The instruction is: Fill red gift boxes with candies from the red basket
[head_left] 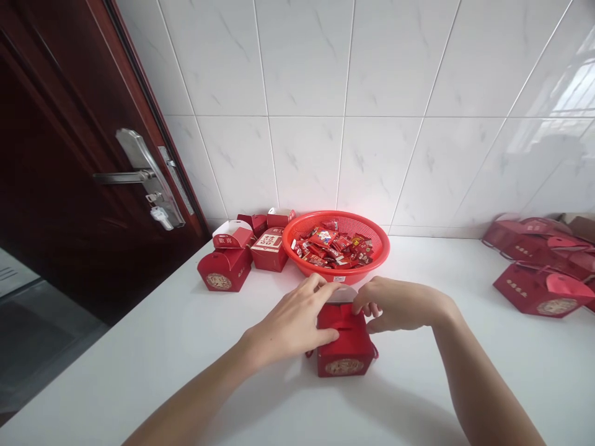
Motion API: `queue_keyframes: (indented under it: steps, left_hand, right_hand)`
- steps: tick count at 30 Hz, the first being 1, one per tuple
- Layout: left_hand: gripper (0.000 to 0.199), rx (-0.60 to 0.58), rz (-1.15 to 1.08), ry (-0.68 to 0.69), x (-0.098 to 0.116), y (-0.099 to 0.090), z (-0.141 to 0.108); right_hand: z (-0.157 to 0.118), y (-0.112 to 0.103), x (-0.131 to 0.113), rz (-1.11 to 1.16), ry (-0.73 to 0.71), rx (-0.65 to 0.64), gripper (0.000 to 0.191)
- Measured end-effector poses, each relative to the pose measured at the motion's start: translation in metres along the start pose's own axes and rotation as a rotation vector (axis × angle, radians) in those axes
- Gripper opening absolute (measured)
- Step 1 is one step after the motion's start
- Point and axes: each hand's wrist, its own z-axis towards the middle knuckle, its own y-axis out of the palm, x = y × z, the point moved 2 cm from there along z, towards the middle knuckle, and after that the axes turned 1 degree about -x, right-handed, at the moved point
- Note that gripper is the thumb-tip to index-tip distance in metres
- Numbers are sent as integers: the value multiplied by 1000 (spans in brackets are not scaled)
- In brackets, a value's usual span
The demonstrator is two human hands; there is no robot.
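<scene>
A small red gift box point(346, 348) sits upright near the middle of the white tabletop point(162, 359). The left hand point(297, 317) touches its left side, thumb and fingers spread wide apart; the right hand point(402, 303) has its fingers curled at the right edge, and I cannot tell whether they pinch the card. Just beyond stands a red basket point(383, 249) of wrapped sweets point(337, 253). More red boxes stand far left point(225, 267) and far right.

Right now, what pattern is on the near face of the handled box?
A gold emblem on the red box, best in head view.
</scene>
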Motion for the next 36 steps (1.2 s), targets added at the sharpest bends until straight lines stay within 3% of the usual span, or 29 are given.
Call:
queue_keyframes:
  steps: [8,14,17,21,26,31,36]
  left_hand:
    - [78,36,-36,1,-6,4,3]
    - [37,-68,-28,-18,-6,5,4]
    - [29,-93,-34,-36,-8,6,4]
    - [28,-104,-61,-15,-13,8,7]
    - [32,-155,-124,-1,-22,11,15]
    - [31,-162,-137,3,-25,13,20]
    - [36,-156,-116,-6,-26,14,20]
  right_hand:
    - [-9,-7,11,16,156,50,24]
    - [-10,-8,16,64,232,82,26]
    - [-5,-7,19,69,252,84,31]
    - [7,-2,33,134,187,106,41]
    - [18,19,58,293,78,27,43]
    - [16,48,72,548,-69,32,29]
    - [15,66,84,863,-81,125,24]
